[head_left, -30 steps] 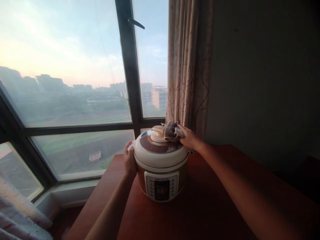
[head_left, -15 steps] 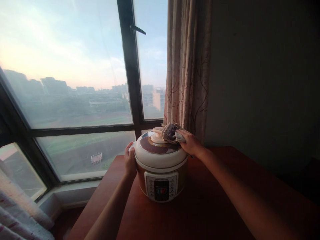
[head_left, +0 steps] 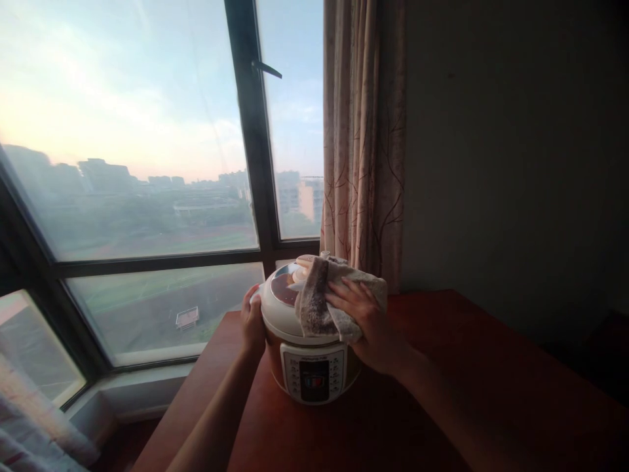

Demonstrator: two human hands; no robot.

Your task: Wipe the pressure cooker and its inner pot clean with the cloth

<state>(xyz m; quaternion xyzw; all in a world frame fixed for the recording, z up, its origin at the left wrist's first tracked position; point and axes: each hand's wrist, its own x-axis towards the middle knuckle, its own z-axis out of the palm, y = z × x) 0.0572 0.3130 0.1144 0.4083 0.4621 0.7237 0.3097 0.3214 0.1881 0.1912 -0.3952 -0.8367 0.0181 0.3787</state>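
Note:
A cream and brown electric pressure cooker [head_left: 308,373] stands on a reddish wooden table [head_left: 422,406], its control panel facing me. My left hand [head_left: 252,322] is wrapped against the cooker's left side, below the lid rim. My right hand [head_left: 366,321] presses a grey-brown cloth [head_left: 318,303] onto the front right of the lid, fingers spread over the cloth. The cloth drapes across the lid and hides most of the lid knob.
A large dark-framed window [head_left: 250,131] with a latch handle fills the left, showing buildings and a field. A patterned curtain [head_left: 363,131] hangs right behind the cooker. A dark wall lies to the right. Striped fabric [head_left: 29,432] shows at the bottom left.
My right hand has swept the cloth from the back right of the lid, by the knob, down over its front right. The cloth now lies spread out. My left hand stays put.

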